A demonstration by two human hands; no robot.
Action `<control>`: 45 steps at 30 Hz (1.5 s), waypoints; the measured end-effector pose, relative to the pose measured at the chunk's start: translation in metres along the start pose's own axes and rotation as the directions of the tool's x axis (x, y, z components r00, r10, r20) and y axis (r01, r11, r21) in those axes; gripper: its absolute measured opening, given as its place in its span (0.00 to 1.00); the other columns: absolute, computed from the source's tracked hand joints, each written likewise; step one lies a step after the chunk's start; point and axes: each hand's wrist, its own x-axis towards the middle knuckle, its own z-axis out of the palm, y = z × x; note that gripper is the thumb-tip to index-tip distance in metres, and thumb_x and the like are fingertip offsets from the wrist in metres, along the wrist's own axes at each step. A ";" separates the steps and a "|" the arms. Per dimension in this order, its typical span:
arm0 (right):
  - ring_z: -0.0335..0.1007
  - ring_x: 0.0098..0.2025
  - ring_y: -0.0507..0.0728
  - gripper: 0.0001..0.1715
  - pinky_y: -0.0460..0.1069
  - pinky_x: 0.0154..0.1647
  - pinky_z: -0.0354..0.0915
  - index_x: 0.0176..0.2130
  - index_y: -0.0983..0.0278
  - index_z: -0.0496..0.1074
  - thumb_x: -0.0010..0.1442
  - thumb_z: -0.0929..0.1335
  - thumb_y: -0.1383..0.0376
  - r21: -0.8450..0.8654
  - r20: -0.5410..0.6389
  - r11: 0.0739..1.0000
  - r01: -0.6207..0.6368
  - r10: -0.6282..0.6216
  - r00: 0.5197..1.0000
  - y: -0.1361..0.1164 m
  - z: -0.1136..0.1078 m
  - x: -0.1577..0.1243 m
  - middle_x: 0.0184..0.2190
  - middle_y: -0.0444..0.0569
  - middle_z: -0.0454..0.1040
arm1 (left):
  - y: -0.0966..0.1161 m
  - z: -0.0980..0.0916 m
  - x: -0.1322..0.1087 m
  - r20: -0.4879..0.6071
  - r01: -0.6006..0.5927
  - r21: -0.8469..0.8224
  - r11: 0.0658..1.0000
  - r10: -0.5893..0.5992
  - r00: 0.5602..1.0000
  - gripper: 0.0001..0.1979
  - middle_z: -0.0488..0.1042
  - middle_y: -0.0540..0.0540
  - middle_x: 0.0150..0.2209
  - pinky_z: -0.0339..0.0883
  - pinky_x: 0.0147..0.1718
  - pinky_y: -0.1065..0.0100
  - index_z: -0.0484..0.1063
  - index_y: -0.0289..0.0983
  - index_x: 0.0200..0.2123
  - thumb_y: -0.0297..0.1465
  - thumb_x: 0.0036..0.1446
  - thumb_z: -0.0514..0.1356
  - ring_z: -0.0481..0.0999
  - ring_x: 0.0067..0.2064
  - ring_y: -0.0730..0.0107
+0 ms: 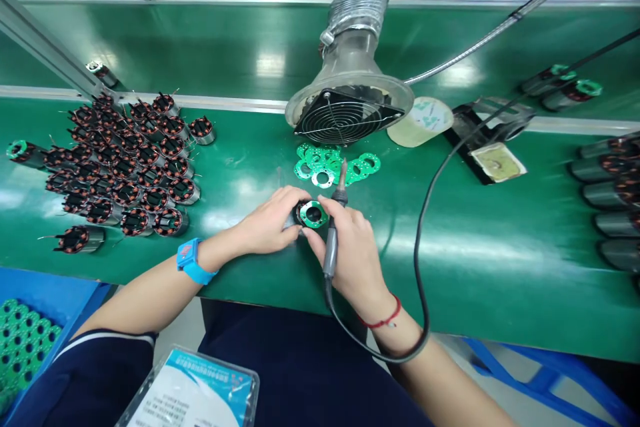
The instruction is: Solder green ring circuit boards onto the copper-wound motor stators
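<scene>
My left hand (273,221) is closed around a motor stator (299,215), holding it just above or on the green bench. A green ring-shaped circuit board (314,214) sits on the stator's end, facing up and to the right. In my right hand (354,255) is a soldering iron (331,250), its tip pointing away from me and apart from the board. The thumb and index finger of that hand touch the edge of the board or stator. Beyond my hands lies a loose pile of green ring boards (323,178).
Many wound stators (125,167) stand at the left; more stators (615,193) lie at the far right. A fume extractor (345,113) hangs over the boards. Behind it are a white tub (420,121) and a soldering-iron stand with sponge (497,161). The iron's black cord (417,260) loops over my right forearm.
</scene>
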 end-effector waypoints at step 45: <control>0.69 0.48 0.65 0.27 0.60 0.45 0.68 0.58 0.66 0.61 0.62 0.68 0.62 0.104 -0.074 0.953 0.284 -0.277 0.958 0.007 0.012 0.021 0.51 0.61 0.74 | 0.005 -0.025 0.003 0.039 0.380 -0.261 0.887 -0.383 0.923 0.06 0.72 0.52 0.28 0.62 0.30 0.72 0.70 0.35 0.32 0.31 0.57 0.57 0.69 0.30 0.74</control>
